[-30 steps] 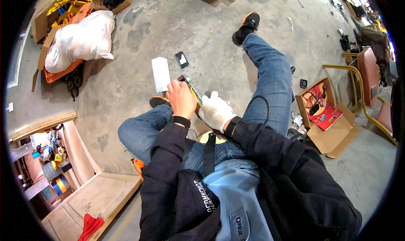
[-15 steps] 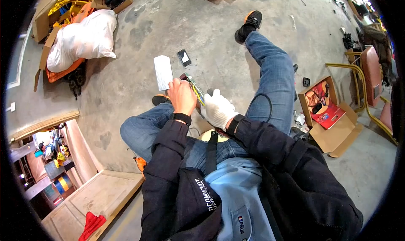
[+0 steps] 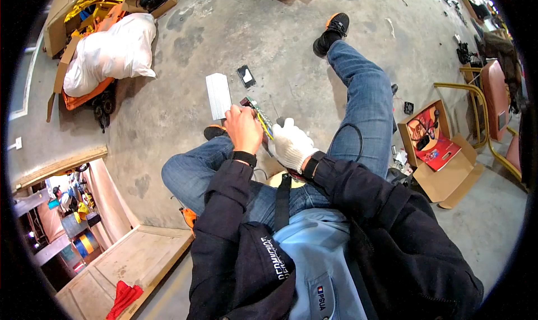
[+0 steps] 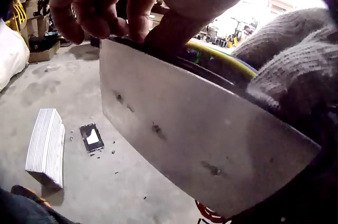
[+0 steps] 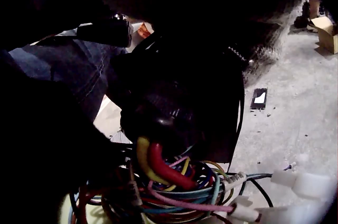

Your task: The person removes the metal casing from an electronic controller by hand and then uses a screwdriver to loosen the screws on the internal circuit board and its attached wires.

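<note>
My bare left hand [image 3: 245,130] grips the upper edge of a flat grey metal plate [image 4: 174,113] that carries a green circuit board [image 3: 250,102]. A yellow wire [image 4: 222,58] runs along the board. My right hand [image 3: 292,145], in a white knit glove, is curled beside the board's near end around a dark-handled tool [image 3: 281,120]. Its thin shaft looks like a screwdriver's. Below the glove, in the right wrist view, lies a bundle of coloured wires [image 5: 185,192] with white connectors [image 5: 311,184]. Deep shadow hides the gloved fingertips there.
On the concrete floor ahead lie a ridged silver block [image 3: 218,96] and a flat black rectangle [image 3: 245,76] with a white patch. An open cardboard box [image 3: 445,171] and a chair [image 3: 496,98] stand to the right. A white sack [image 3: 115,54] is at the left.
The head view has shifted slightly, so the scene sits a little further right. Both hands stay at the board, with the glove adjusted slightly around the tool.
</note>
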`<control>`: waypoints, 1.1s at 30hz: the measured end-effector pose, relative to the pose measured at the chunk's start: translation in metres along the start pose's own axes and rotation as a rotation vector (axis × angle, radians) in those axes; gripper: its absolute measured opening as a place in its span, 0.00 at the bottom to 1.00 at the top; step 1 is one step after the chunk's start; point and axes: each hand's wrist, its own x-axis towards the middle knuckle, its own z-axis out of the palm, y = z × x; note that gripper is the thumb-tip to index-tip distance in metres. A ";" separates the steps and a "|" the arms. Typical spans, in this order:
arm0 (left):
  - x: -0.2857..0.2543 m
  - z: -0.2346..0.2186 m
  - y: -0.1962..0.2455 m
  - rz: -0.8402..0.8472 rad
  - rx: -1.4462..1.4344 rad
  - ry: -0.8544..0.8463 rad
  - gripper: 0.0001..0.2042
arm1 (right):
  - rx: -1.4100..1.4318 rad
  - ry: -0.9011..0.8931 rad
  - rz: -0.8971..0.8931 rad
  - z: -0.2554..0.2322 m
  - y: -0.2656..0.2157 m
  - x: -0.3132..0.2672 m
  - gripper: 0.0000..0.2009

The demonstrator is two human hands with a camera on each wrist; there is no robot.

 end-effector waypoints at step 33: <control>0.006 -0.006 -0.014 -0.188 -0.437 0.183 0.06 | 0.046 0.004 0.033 -0.008 0.000 0.002 0.10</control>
